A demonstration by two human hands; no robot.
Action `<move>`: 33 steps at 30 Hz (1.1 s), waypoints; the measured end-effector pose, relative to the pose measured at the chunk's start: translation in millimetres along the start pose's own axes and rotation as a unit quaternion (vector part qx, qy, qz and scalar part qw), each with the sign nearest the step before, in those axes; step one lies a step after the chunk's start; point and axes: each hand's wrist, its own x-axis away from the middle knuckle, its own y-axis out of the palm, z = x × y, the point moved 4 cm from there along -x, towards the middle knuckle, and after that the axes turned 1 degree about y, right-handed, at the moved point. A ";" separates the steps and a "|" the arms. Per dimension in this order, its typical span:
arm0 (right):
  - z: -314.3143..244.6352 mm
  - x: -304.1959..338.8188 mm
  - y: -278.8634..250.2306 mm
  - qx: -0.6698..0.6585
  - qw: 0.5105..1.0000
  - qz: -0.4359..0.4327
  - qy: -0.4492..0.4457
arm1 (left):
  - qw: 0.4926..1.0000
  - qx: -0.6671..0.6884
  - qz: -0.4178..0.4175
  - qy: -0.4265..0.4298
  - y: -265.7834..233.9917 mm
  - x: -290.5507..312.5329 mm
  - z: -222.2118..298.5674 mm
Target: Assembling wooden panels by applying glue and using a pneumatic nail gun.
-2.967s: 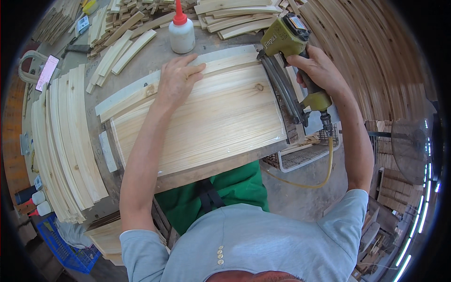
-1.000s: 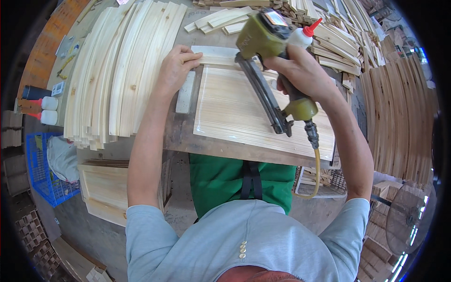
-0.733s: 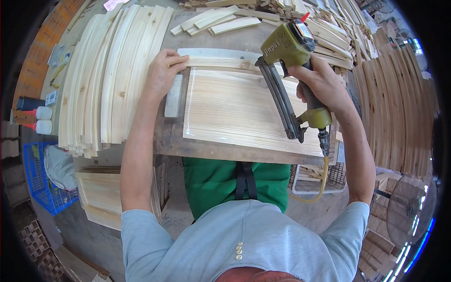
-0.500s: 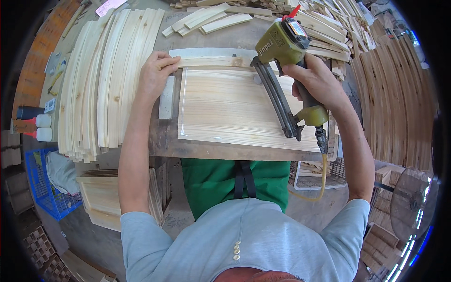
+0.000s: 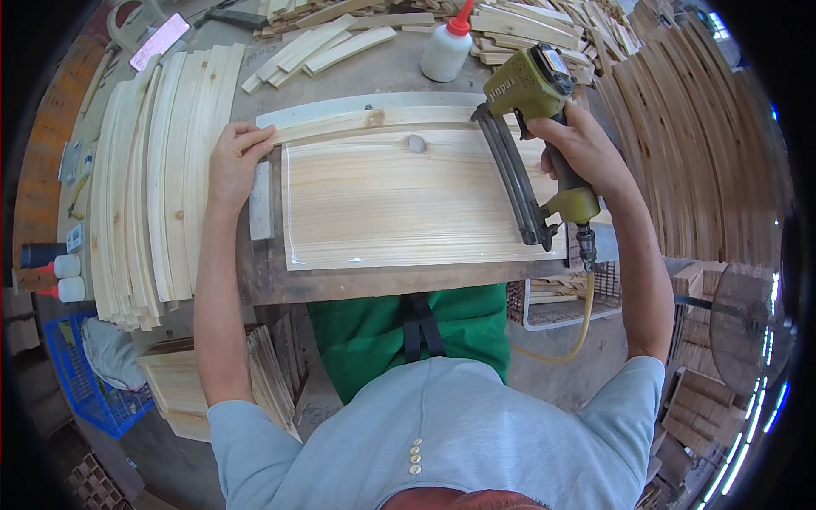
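Observation:
A pale wooden panel (image 5: 408, 204) with a dark knot lies flat on the workbench, a thin line of white glue along its left and lower edges. Along its far edge runs a narrow wooden strip (image 5: 340, 126). My left hand (image 5: 234, 166) pinches the strip's left end between thumb and fingers. In my right hand (image 5: 582, 153), an olive-green air nail gun (image 5: 531, 85) is gripped by its handle. Its nose is over the right part of the strip, and its long magazine slants across the panel's right side. Whether the nose touches the wood I cannot tell.
Long wooden slats (image 5: 183, 170) are stacked at the left, more slats (image 5: 688, 161) at the right. Short offcuts (image 5: 348, 51) and a white glue bottle (image 5: 446, 53) with red cap stand beyond the panel. A yellow air hose (image 5: 582, 319) hangs from the nail gun past the bench edge.
The nail gun has moved right along the strip, uncovering the glue bottle and the panel's knot. My left hand keeps its hold on the strip's left end. The whole view has shifted.

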 end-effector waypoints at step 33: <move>120.4 77.9 -85.0 -0.125 0.975 0.149 0.111 | 0.937 -0.242 -0.041 0.249 63.2 -129.2 83.7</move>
